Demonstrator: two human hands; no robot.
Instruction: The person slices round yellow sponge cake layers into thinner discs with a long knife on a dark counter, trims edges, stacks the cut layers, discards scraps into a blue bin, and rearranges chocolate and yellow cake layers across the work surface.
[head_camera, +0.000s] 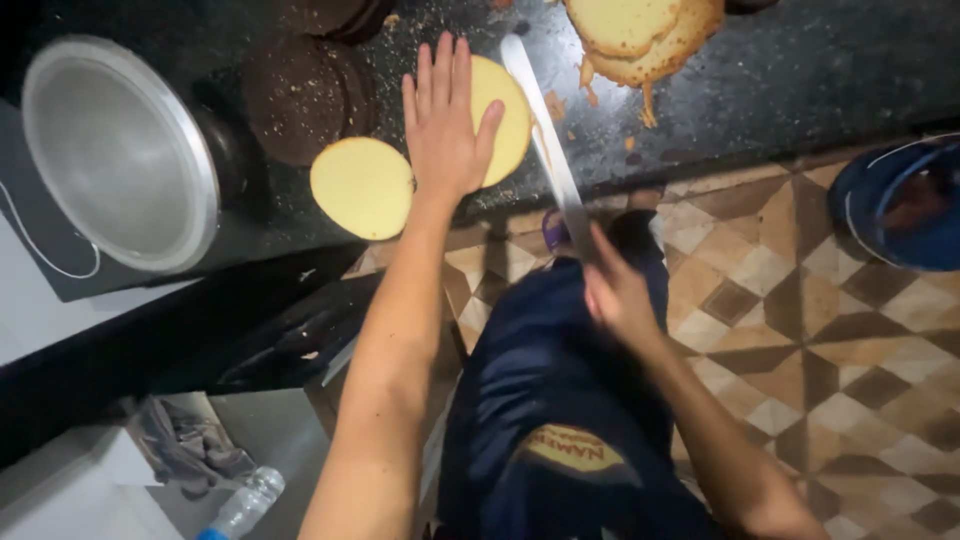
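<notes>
Left hand: your left hand (447, 125) lies flat and open on the yellow cake round (503, 120), fingers spread, gripping nothing.
Right hand: your right hand (615, 290) is closed around the handle of the long knife (545, 140); the blade runs along the round's right side.
Cake round: it sits near the front edge of the dark counter (800, 70), just beside a second yellow round (362, 187).
Nearby: chocolate rounds (300, 95), a metal pan (120, 150), cake scraps (640, 35).
Risk: your thumb lies close to the blade; a slip could cut it.
Risk: uneven pressure could push the round off the edge.
</notes>
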